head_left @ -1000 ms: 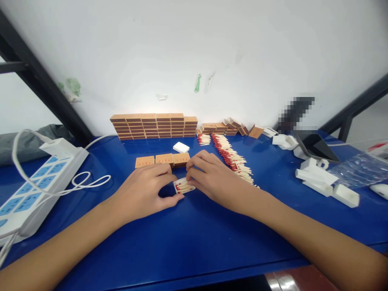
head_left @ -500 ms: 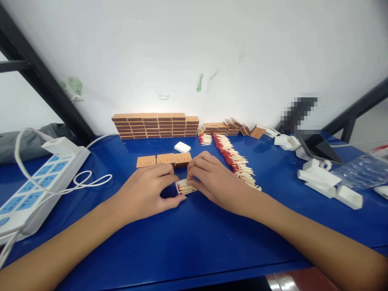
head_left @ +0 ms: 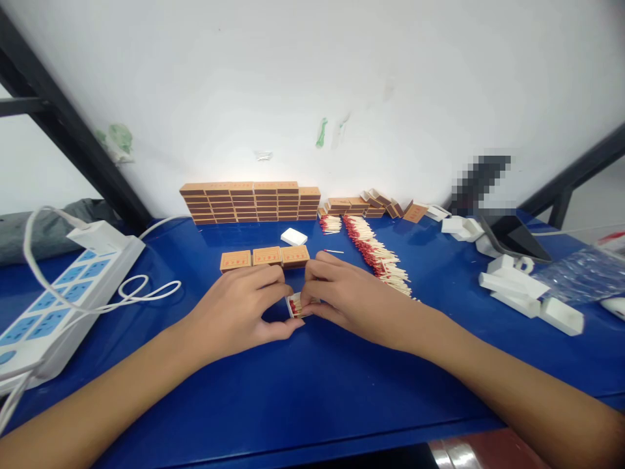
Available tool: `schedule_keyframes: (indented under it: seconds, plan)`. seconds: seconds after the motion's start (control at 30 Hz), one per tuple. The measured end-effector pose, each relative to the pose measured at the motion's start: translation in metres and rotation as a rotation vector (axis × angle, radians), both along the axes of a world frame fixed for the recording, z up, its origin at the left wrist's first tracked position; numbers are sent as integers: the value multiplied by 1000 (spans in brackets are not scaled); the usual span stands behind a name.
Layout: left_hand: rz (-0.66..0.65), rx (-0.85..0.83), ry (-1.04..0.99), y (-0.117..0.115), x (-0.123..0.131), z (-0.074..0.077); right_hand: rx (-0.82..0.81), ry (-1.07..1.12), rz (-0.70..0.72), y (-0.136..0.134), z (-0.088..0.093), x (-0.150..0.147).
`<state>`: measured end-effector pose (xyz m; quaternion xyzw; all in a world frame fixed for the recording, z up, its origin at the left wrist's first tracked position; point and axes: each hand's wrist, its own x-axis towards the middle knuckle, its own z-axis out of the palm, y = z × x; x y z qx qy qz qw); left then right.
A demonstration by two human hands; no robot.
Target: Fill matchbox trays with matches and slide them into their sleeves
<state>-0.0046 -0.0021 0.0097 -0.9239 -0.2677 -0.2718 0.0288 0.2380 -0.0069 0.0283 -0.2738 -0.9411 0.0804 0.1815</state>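
A small white matchbox tray (head_left: 294, 305) filled with red-tipped matches lies on the blue table (head_left: 303, 384), between my two hands. My left hand (head_left: 239, 309) curls round its left end, thumb and fingers pinching it. My right hand (head_left: 344, 293) grips its right end with bent fingers. Three brown matchbox sleeves (head_left: 264, 257) lie in a row just behind my hands. A long heap of loose matches (head_left: 378, 257) runs along the table to the right.
A wall of stacked brown matchboxes (head_left: 251, 202) stands at the back against the white wall. A white inner tray (head_left: 293, 236) lies before it. A power strip (head_left: 63, 293) with cable sits at left. White plastic pieces (head_left: 530, 293) and a plastic bag (head_left: 581, 273) lie at right.
Both hands have closed in on the tray, and it has turned so less of it shows. A single match now lies behind my right hand.
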Motion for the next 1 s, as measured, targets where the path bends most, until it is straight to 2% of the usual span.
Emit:
schedule_keyframes:
  seconds: [0.2, 0.5, 0.77, 1.0]
  plan:
    - [6, -5, 9, 0, 0, -1, 71, -72, 10, -1, 2, -1]
    - [0, -169, 34, 0, 1, -2, -193, -184, -12, -4, 9, 0]
    - [18, -217, 78, 0, 1, -4, -142, -235, -49, -5, 9, 0]
    - [11, -213, 89, -1, 1, -4, -191, -255, -81, -5, 11, -1]
